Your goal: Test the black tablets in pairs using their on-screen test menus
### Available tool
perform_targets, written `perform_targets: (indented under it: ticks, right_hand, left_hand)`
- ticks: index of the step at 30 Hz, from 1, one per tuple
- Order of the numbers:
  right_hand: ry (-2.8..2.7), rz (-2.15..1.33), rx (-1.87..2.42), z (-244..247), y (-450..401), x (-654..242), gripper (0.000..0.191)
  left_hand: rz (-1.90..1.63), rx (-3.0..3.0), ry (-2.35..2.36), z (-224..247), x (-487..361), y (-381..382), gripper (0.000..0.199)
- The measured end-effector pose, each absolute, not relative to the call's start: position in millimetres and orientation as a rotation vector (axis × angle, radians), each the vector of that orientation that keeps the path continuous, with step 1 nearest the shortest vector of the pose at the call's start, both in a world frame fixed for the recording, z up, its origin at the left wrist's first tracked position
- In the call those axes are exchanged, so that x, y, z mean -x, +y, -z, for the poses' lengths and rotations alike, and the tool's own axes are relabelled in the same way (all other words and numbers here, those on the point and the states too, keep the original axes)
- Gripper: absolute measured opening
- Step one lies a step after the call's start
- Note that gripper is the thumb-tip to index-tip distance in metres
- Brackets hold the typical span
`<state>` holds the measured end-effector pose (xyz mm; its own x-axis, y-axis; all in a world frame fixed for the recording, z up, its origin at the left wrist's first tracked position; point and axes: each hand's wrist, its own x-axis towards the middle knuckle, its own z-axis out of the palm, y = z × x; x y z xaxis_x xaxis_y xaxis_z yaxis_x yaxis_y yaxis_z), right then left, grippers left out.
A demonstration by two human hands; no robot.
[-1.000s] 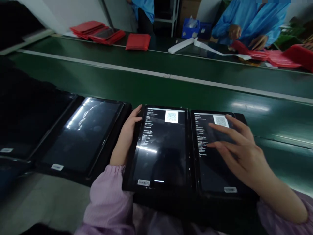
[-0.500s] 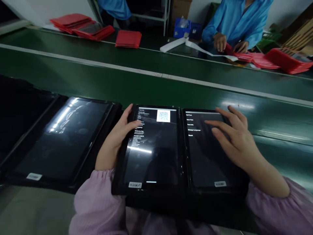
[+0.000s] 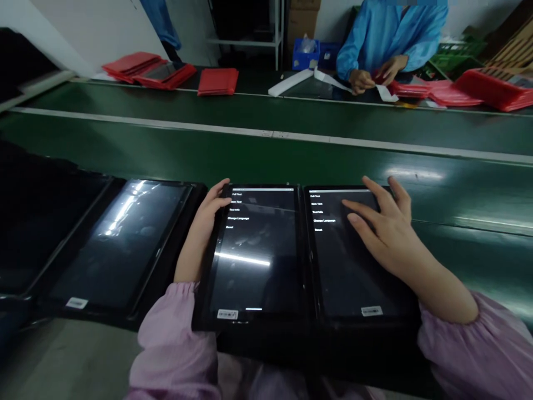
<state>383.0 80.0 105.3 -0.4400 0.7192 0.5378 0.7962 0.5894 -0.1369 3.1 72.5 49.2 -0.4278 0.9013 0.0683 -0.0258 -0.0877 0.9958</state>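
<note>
Two black tablets lie side by side in front of me, both screens lit with a short text menu. My left hand (image 3: 204, 228) grips the left edge of the middle tablet (image 3: 258, 283), its thumb on the bezel near the menu and its fingers partly hidden behind the edge. Over the right tablet (image 3: 350, 272), my right hand (image 3: 387, 228) is open with fingers spread, the index fingertip close to the screen beside the menu; whether it touches the glass I cannot tell. Each of these tablets has a small white barcode label at its lower edge.
Another tablet (image 3: 120, 239), its screen dark, lies to the left, with a dark one beyond it. Past the green bench (image 3: 258, 158), a person in blue (image 3: 391, 39) handles white strip material near red pouches (image 3: 491, 89). More red pouches (image 3: 217, 82) lie at the far left.
The middle tablet's screen has switched from an information page with a QR code to the text menu. My left thumb has shifted slightly up toward the edge. The view has moved a little.
</note>
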Motion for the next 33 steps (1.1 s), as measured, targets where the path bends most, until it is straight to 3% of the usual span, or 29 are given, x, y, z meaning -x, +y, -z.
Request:
perform_targets:
  ticks: [10, 24, 33]
  right_hand:
    - [-2.172, 0.143, 1.160, -113.8, 77.2, -386.1, 0.038]
    - [-2.270, 0.062, 0.911, -117.3, 70.2, -383.2, 0.031]
    - [-2.025, 0.009, 0.942, -121.3, 58.7, -390.9, 0.031]
  left_hand:
    - [-1.545, -0.967, 1.591, -60.4, -5.8, 72.0, 0.058]
    - [-1.676, -0.926, 1.367, -50.9, -2.4, 56.0, 0.050]
    - [-1.586, -1.023, 1.403, -55.5, -6.3, 48.9, 0.068]
